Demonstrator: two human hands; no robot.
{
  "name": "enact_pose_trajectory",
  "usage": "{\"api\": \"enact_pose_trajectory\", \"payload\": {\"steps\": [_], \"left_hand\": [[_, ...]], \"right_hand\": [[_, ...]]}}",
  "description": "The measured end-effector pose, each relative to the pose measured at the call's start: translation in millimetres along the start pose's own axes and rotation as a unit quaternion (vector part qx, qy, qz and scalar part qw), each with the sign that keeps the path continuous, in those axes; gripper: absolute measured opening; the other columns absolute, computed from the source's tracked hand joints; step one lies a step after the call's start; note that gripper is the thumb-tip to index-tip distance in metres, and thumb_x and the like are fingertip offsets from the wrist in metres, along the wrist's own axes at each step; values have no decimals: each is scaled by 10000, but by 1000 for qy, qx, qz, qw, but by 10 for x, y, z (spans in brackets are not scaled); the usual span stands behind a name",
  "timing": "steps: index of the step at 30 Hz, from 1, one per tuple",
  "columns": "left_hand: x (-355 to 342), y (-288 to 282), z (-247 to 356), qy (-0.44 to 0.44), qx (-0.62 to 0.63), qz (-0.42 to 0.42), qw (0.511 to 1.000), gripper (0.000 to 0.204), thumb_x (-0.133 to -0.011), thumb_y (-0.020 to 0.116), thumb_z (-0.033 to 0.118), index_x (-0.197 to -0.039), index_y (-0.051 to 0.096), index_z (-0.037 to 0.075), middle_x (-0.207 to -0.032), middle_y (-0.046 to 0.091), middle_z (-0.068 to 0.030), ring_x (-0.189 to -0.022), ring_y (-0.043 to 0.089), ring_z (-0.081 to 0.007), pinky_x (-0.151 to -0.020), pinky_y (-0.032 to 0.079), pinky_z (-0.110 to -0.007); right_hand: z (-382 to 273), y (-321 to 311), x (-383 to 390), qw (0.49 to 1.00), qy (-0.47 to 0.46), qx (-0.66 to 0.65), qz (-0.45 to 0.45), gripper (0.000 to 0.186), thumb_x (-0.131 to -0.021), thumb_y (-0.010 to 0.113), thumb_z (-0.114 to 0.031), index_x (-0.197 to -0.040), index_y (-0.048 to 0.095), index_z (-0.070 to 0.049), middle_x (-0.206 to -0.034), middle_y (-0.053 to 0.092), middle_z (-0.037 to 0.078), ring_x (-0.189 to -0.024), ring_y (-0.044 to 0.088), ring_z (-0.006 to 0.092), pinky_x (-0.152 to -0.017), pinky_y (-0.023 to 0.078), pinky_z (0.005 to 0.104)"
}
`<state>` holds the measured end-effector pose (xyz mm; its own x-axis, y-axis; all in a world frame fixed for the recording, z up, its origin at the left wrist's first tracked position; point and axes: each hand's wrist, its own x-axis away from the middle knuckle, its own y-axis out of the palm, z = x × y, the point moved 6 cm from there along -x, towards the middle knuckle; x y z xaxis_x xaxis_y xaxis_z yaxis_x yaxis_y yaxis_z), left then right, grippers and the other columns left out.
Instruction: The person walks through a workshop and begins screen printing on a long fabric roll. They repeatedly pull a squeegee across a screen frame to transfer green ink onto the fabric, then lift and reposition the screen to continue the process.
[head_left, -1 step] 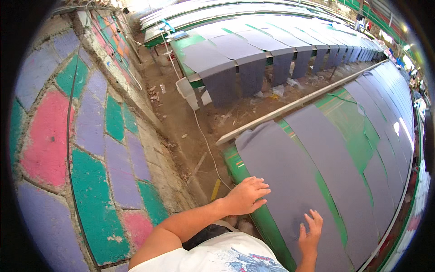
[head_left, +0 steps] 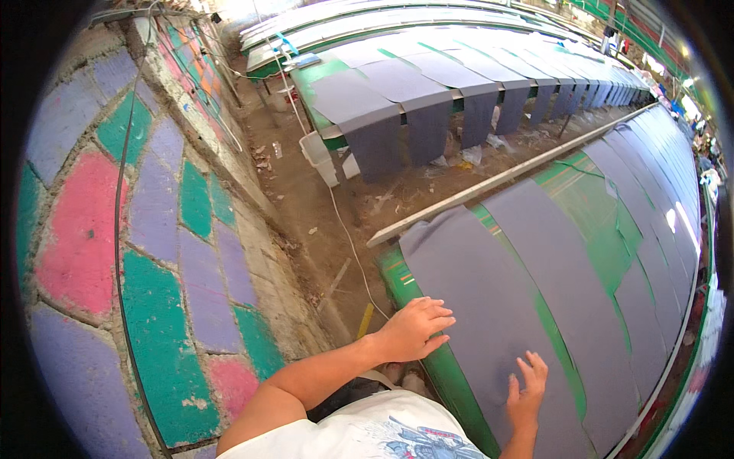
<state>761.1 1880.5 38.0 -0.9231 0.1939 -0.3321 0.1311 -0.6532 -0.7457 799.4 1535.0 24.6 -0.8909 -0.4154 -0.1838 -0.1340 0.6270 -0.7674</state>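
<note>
Long green surface [head_left: 569, 195] running away from the viewer toward upper right, covered crosswise by a row of dark grey-blue cloth sheets; a second such surface [head_left: 321, 80] lies beyond a dirt aisle [head_left: 321, 222], and a wall [head_left: 153, 229] painted in pink, green and purple patches bounds the left. Nearest cloth sheet [head_left: 478, 306]: its long axis crosses the surface from the near left edge toward the far right, and it lies directly under and ahead of both hands. Left hand [head_left: 413, 330], the nearer to the sheet's left edge, rests flat, grip released, fingers pointing right. Right hand [head_left: 526, 390], lower on the same sheet, is likewise open, fingers spread and pointing up along the cloth.
</note>
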Motion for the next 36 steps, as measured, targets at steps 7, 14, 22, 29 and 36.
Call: {"api": "enact_pose_trajectory", "payload": {"steps": [7,14,22,29,36], "left_hand": [[-91,-746,-650,-8,-68,51,996,390,-974,878,207,-1328,807,61,-1410,785,-151,-1440,665,-407,-1264,483,-595],[-411,-1564,-2138,-13,-104,83,991,407,-972,881,200,-1351,810,70,-1461,760,-144,-1460,652,-407,-1299,441,-601],[-679,-2817,-4382,-31,-85,102,991,413,-987,882,208,-1358,808,42,-1443,770,-151,-1488,629,-409,-1290,442,-608],[-848,-3855,-5090,-1,-95,33,995,429,-977,883,194,-1368,804,34,-1454,761,-186,-1485,622,-434,-1287,429,-615],[-794,-4290,-5503,-17,-104,24,994,431,-960,892,183,-1352,813,23,-1454,774,-203,-1493,625,-448,-1267,443,-595]], "right_hand": [[10,202,-902,997,-27,36,70,461,-948,763,59,-1399,753,-37,-1592,659,197,-1543,566,446,-1280,463,573],[-831,1086,-2090,995,-70,50,57,475,-906,805,55,-1370,777,-38,-1556,688,197,-1521,592,458,-1272,481,572],[-2339,3091,-3708,990,-131,48,-22,525,-842,888,-19,-1355,797,-79,-1533,708,184,-1499,620,441,-1260,502,560],[-3112,3692,-4690,983,-160,73,-42,477,-901,890,-81,-1367,791,-88,-1507,706,157,-1468,630,404,-1223,535,517],[-3086,3679,-4959,986,-135,101,3,414,-927,877,-103,-1332,799,-66,-1443,738,153,-1424,651,378,-1204,545,498]]}}
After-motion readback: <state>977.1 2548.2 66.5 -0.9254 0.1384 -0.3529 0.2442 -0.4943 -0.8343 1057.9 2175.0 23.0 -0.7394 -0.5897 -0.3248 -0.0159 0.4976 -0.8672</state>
